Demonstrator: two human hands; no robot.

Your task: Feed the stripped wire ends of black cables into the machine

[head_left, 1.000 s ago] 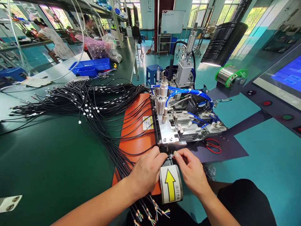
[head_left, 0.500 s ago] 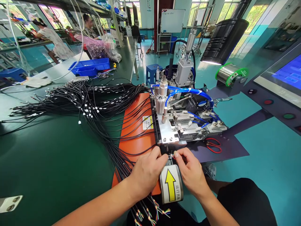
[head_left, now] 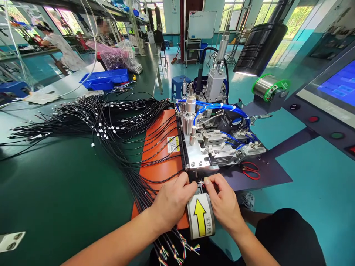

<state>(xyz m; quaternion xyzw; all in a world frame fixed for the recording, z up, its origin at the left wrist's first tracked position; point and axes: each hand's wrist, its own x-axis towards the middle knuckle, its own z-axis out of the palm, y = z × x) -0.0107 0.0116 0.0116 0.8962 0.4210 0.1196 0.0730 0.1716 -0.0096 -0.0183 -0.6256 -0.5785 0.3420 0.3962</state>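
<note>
Both my hands meet at the front of a metal machine (head_left: 198, 157) with small cylinders and blue air hoses. My left hand (head_left: 174, 199) is closed, thumb and forefinger pinched at what looks like a cable end; the hand mostly hides it. Thin wires (head_left: 203, 183), one of them red, show between the two hands' fingertips. My right hand (head_left: 226, 203) pinches these wires from the right. Just below the fingertips is a rounded guide with a yellow arrow label (head_left: 200, 218). Black cables (head_left: 133, 173) run beside my left hand, their stripped colourful ends (head_left: 177, 253) hanging below it.
An orange plate (head_left: 158, 164) lies under several cables. Red-handled scissors (head_left: 251, 170) rest right of the machine. A solder spool (head_left: 267, 87), black lamp (head_left: 259, 48) and control panel (head_left: 318, 111) stand at the right. Blue trays (head_left: 105, 78) sit on the green table; two people are beyond.
The view has shifted very slightly. Both hands keep nearly the same place and grip, with the right fingertips moved only a little at the wires.
</note>
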